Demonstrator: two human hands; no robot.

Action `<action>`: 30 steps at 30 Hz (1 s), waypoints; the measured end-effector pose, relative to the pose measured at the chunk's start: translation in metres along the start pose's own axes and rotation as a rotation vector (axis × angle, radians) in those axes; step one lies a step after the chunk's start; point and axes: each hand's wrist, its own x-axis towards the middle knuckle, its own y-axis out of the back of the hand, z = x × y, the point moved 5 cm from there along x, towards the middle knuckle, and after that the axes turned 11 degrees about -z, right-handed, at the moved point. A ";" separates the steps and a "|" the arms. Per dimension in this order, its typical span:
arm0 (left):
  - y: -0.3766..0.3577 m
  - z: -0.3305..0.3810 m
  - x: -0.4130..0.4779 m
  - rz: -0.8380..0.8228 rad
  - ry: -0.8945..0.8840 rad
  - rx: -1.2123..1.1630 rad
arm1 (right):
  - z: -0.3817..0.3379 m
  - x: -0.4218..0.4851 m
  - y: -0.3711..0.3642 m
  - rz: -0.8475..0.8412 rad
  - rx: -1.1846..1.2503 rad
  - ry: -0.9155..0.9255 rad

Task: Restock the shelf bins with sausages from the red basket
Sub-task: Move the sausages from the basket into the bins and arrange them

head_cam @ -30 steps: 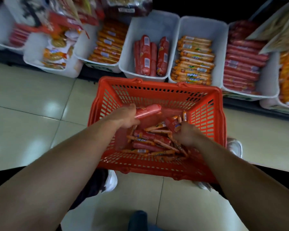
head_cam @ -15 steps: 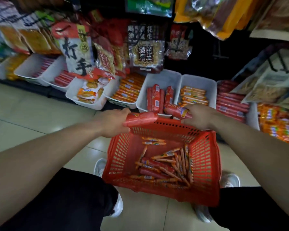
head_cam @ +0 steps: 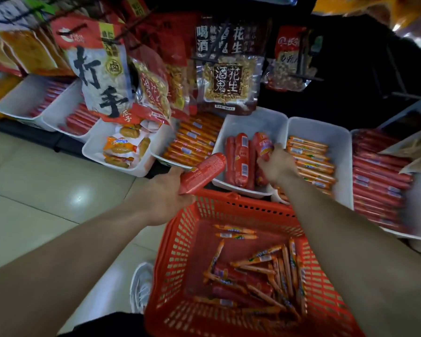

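We find the right hand [head_cam: 276, 164] setting a thick red plastic-wrapped sausage [head_cam: 263, 148] into the white plastic bin [head_cam: 250, 120] ahead of it, the left hand [head_cam: 165, 195] clamped on another fat red sausage [head_cam: 203, 173] just short of that bin, and many thin orange sausage sticks [head_cam: 265, 268] left in the red plastic basket [head_cam: 180, 239] below both hands, so we judge restocking well short of done.

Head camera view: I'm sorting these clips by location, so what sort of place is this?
Most likely a small grocery shop's snack aisle: hanging snack bags above a row of white bins filled with packaged sausages, and a red basket on the tiled floor.

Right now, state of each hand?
Left hand: closed on a fat red sausage.
Right hand: closed on a red sausage in the white bin.
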 end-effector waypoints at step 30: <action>-0.048 0.053 0.129 0.020 0.024 0.060 | 0.053 -0.049 -0.011 -0.002 -0.081 0.161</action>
